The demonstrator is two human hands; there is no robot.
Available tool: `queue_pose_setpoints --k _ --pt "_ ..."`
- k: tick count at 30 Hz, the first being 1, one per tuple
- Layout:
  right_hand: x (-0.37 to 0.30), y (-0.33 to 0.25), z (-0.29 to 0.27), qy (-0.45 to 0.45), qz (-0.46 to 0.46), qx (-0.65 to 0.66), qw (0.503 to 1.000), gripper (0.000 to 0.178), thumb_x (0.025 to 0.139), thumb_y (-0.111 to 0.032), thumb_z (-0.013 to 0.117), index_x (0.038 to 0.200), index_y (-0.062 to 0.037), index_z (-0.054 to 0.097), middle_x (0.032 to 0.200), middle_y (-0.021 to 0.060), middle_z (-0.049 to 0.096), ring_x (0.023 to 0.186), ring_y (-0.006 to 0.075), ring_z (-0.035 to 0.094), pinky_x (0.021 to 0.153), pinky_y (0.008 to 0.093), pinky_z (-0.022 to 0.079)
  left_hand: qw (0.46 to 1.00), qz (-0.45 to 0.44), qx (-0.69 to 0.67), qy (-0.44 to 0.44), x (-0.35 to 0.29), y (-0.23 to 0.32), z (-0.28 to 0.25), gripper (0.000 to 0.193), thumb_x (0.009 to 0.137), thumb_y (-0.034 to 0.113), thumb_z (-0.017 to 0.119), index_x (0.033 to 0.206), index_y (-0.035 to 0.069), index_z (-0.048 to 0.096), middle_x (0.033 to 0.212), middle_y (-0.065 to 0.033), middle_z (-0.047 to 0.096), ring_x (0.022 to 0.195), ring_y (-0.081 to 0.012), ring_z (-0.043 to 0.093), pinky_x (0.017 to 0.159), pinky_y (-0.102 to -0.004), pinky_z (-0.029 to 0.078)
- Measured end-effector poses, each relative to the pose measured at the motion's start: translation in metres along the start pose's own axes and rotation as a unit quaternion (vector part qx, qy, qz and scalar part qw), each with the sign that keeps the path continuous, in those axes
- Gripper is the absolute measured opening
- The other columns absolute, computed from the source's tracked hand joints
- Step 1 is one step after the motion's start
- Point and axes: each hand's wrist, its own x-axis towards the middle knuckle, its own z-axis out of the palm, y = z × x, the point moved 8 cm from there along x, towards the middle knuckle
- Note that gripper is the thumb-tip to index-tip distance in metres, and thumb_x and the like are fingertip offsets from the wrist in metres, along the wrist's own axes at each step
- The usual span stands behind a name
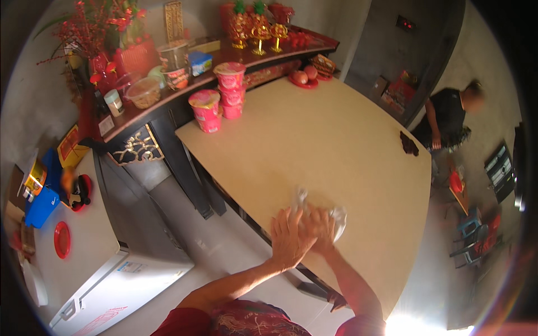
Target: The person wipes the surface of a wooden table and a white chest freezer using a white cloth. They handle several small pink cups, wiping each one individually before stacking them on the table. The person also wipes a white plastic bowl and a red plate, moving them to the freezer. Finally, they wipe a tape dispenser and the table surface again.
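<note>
Both my hands lie together near the close edge of a tan tabletop (347, 157). A crumpled whitish cloth (339, 217), blurred, shows beyond and to the right of the fingers. My right hand (320, 229) presses down on this cloth, its fingers bent over it and partly smeared. Beside it, my left hand (288, 238) is stretched out with the fingers apart, its thumb side against the right hand. Whether the left palm also touches the cloth is hidden.
Pink tubs (206, 111) stand stacked at the far left table corner; a red plate of round fruit (303, 77) sits farther back. A dark cloth-like heap (409, 144) lies at the right edge. Behind is a crowded shelf (196, 84); a white freezer (120, 285) is left; a person (445, 117) stands right.
</note>
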Motion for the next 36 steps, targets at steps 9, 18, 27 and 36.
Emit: queue_pose_setpoints --k 9,18,27,36 --pt "0.028 -0.043 -0.015 -0.012 -0.109 0.02 0.994 0.052 0.071 -0.036 0.069 0.121 -0.0251 0.06 0.128 0.0002 0.052 0.12 0.0267 0.041 0.086 0.0496 0.038 0.995 0.064 0.022 0.068 0.077 -0.09 -0.101 0.055 0.082 0.028 0.067 0.127 0.004 0.046 0.131 -0.0229 0.04 0.123 -0.0404 0.037 0.102 -0.0513 0.027" --pt "0.148 0.037 0.022 0.034 -0.043 -0.021 0.998 0.049 0.075 -0.034 0.065 0.123 -0.0262 0.059 0.126 0.0007 0.054 0.117 0.027 0.045 0.085 0.049 0.041 0.979 0.053 0.178 0.087 0.158 -0.194 -0.143 0.044 0.085 0.03 0.064 0.119 0.005 0.05 0.124 -0.02 0.046 0.118 -0.0376 0.042 0.099 -0.0505 0.031" --pt "0.291 0.138 0.081 0.008 0.101 -0.029 0.994 0.047 0.085 -0.036 0.058 0.13 -0.0253 0.052 0.134 -0.0015 0.048 0.12 0.0253 0.042 0.091 0.0543 0.037 0.959 -0.005 0.282 -0.024 0.197 -0.225 -0.128 0.062 0.08 0.037 0.067 0.13 0.008 0.044 0.133 -0.0236 0.038 0.126 -0.0415 0.033 0.106 -0.0555 0.024" --pt "0.489 0.085 0.141 -0.008 0.145 0.046 0.988 0.038 0.09 -0.038 0.047 0.126 -0.0256 0.053 0.136 -0.0044 0.047 0.121 0.024 0.042 0.094 0.0591 0.03 0.951 -0.054 0.288 -0.101 0.202 -0.236 -0.119 0.071 0.079 0.04 0.069 0.136 0.012 0.039 0.139 -0.0231 0.03 0.13 -0.0444 0.028 0.106 -0.0588 0.023"
